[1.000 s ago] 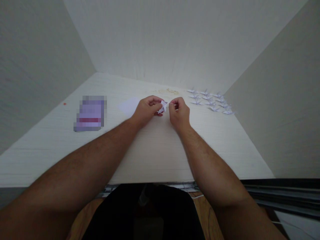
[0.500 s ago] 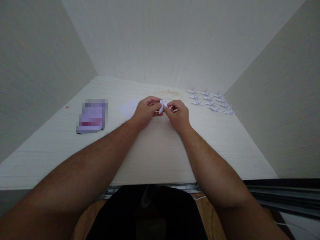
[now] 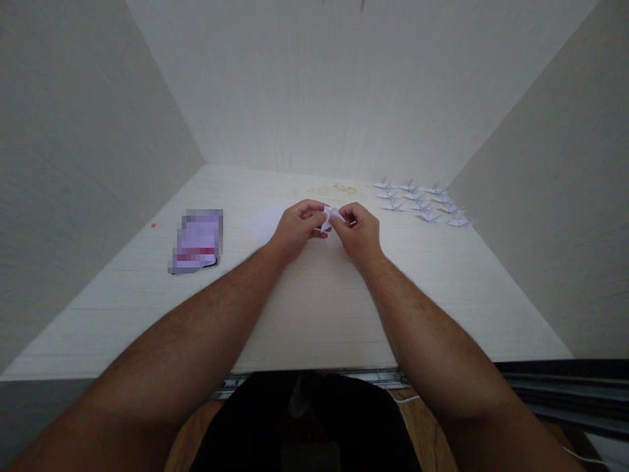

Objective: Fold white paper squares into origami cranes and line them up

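A small piece of folded white paper [image 3: 332,215] is held between both hands above the middle of the table. My left hand [image 3: 301,228] pinches its left side with thumb and fingers. On its right side, my right hand [image 3: 360,228] grips the paper, with the thumb pressed near its centre. The fingers cover parts of the paper, so its full shape is hidden. Several folded paper cranes [image 3: 415,196] stand in rows at the back right. Beside my left hand lies some flat white paper [image 3: 260,221], partly behind the wrist.
A blurred-out device [image 3: 197,237] that looks like a phone lies on the left of the white table [image 3: 314,314]. Near the left wall [image 3: 93,144] is a small red spot [image 3: 153,225]. Walls enclose the table at the back and both sides.
The whole view has shifted slightly, so the scene sits a little further right and lower. The paper between my fingers is turned a little and looks more spread out.
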`<action>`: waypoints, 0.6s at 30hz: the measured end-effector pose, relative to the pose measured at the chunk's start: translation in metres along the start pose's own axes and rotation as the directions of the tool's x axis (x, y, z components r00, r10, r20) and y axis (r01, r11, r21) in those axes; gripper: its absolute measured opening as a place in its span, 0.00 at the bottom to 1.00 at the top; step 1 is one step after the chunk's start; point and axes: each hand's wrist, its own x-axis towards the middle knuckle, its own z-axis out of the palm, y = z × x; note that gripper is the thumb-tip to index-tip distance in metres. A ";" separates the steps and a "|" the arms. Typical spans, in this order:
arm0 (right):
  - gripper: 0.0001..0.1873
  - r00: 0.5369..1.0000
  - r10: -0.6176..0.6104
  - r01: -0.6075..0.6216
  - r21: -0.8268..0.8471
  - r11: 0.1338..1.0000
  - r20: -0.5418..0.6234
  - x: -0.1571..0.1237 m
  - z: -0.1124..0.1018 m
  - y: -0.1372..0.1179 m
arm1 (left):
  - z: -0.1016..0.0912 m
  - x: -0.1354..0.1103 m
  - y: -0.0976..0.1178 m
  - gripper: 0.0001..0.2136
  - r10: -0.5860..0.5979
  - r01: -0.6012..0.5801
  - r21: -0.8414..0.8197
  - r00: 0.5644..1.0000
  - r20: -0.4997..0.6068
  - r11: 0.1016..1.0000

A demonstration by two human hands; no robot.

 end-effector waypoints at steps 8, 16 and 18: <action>0.06 0.995 -0.102 0.102 -0.058 0.993 0.007 0.002 0.001 -0.002 | -0.004 0.001 -0.002 0.17 0.010 -0.009 -0.014 0.999 0.052 1.000; 0.06 0.993 -0.119 0.119 -0.065 0.991 0.003 0.001 0.003 0.002 | -0.005 0.000 -0.002 0.19 0.001 0.000 -0.009 0.999 0.043 1.000; 0.07 0.994 -0.109 0.110 -0.080 0.991 0.011 0.001 0.002 0.002 | -0.005 0.000 -0.001 0.19 -0.007 0.008 -0.014 0.999 0.042 1.000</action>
